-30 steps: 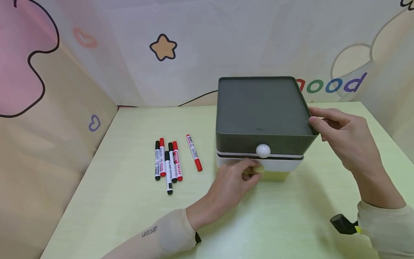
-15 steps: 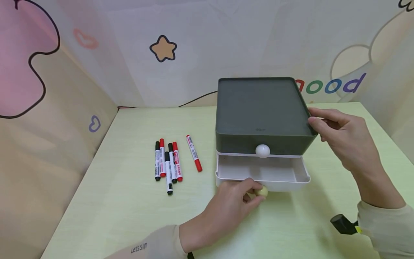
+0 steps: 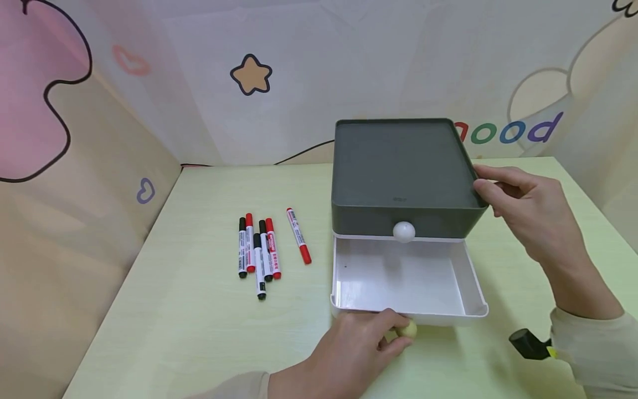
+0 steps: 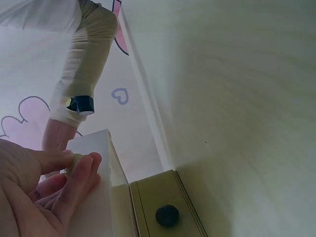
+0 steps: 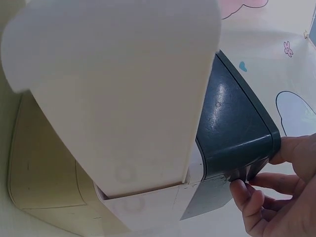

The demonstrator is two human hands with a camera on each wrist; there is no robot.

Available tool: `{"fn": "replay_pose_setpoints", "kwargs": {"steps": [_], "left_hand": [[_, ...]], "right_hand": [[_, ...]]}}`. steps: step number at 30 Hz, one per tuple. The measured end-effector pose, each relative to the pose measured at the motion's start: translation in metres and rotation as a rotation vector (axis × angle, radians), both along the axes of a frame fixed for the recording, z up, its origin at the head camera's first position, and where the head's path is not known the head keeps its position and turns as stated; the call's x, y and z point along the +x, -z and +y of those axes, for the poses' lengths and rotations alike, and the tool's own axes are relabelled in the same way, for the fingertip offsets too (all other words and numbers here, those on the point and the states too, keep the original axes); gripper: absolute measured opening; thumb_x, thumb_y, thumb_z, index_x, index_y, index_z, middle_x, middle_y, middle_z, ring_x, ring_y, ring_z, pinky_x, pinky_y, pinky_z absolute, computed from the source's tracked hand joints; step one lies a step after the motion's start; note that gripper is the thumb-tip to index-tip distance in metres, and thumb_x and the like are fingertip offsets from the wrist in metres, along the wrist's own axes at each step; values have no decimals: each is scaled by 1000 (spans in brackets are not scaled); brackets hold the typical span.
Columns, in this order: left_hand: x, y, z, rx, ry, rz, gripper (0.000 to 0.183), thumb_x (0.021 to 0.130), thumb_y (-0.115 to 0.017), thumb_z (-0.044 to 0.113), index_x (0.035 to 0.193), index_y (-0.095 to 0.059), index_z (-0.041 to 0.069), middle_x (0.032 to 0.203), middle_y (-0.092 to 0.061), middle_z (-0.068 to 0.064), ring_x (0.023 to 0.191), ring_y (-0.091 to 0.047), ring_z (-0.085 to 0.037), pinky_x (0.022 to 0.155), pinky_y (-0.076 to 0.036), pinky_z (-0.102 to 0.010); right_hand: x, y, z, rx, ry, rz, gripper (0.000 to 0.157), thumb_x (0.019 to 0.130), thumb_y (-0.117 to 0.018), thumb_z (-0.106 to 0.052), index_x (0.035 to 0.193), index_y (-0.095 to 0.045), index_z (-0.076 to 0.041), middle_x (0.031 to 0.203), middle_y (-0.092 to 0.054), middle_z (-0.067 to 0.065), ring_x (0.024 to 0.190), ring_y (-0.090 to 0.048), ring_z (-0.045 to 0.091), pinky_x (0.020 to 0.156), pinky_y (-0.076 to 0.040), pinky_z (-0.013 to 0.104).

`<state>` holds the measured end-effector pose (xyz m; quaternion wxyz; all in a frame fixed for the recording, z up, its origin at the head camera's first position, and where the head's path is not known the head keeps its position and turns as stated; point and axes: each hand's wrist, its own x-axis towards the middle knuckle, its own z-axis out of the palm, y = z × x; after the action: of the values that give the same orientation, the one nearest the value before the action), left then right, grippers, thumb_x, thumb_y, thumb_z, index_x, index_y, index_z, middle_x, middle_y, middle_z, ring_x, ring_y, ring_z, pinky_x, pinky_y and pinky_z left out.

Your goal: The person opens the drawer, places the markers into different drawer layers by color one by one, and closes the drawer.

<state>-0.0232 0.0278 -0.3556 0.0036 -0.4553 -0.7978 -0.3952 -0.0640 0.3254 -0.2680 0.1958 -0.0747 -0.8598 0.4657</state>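
My left hand (image 3: 351,349) pinches the pale yellow round knob (image 3: 409,329) on the front of the white middle drawer (image 3: 399,277). This drawer is pulled well out of the storage box and nothing lies inside it. Above it sits the dark grey top tier (image 3: 404,160) with a white knob (image 3: 404,231). My right hand (image 3: 538,216) grips the right edge of that tier between thumb and fingers. In the right wrist view, the white drawer (image 5: 123,108) juts out over the yellowish bottom tier (image 5: 44,163). The bottom tier's dark knob (image 4: 167,216) shows in the left wrist view.
Left of the box, several red-capped and black-capped markers (image 3: 259,252) lie grouped on the pale table (image 3: 189,332). One red-capped marker (image 3: 299,235) lies apart, between the group and the box. A printed cloth (image 3: 199,83) hangs behind.
The white drawer has slid out toward me, from closed to far out, with my left hand on its knob. My right hand has stayed at the grey tier's edge.
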Motion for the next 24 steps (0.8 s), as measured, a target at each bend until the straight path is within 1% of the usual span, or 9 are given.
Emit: {"fn": "replay_pose_setpoints", "kwargs": {"steps": [3, 8, 13, 16, 21, 24], "left_hand": [[3, 1, -3, 12, 20, 20, 14, 93, -79, 16, 103, -71, 11, 91, -77, 5, 70, -61, 8, 68, -43, -2], [7, 4, -6, 40, 52, 72, 16, 91, -81, 14, 101, -69, 10, 86, -75, 5, 67, -57, 6, 67, -41, -2], [9, 4, -8, 49, 54, 118, 17, 91, -82, 15, 101, -68, 10, 86, -74, 6, 67, -57, 6, 67, -40, -2], [10, 4, -8, 35, 55, 113, 15, 91, -81, 15, 101, -70, 10, 88, -75, 6, 68, -57, 5, 68, -40, -2], [13, 3, -10, -1, 87, 115, 16, 91, -82, 18, 101, -72, 11, 94, -74, 6, 74, -59, 1, 73, -42, -3], [15, 2, -11, -18, 100, 117, 16, 92, -81, 19, 102, -72, 11, 95, -74, 7, 75, -59, 3, 74, -42, -3]], "right_hand": [[0, 0, 0, 3, -2, 0, 35, 99, -71, -20, 132, -71, -6, 93, -68, -21, 68, -54, 8, 58, -39, 21], [0, 0, -1, 7, -8, 0, 37, 100, -70, -20, 133, -70, -5, 97, -68, -23, 69, -55, 7, 59, -40, 20], [0, -1, -1, 5, -2, -5, 37, 100, -70, -20, 134, -69, -4, 98, -68, -24, 70, -56, 6, 60, -42, 18], [1, -1, 0, 8, 0, -12, 38, 100, -70, -21, 134, -69, -4, 98, -68, -24, 71, -56, 6, 60, -42, 18], [1, 0, 0, 19, 2, -20, 39, 100, -69, -22, 134, -69, -4, 98, -68, -25, 71, -56, 6, 60, -42, 18], [1, 0, 0, 34, 5, -22, 39, 101, -69, -23, 134, -69, -4, 98, -67, -25, 71, -56, 6, 60, -42, 19]]}}
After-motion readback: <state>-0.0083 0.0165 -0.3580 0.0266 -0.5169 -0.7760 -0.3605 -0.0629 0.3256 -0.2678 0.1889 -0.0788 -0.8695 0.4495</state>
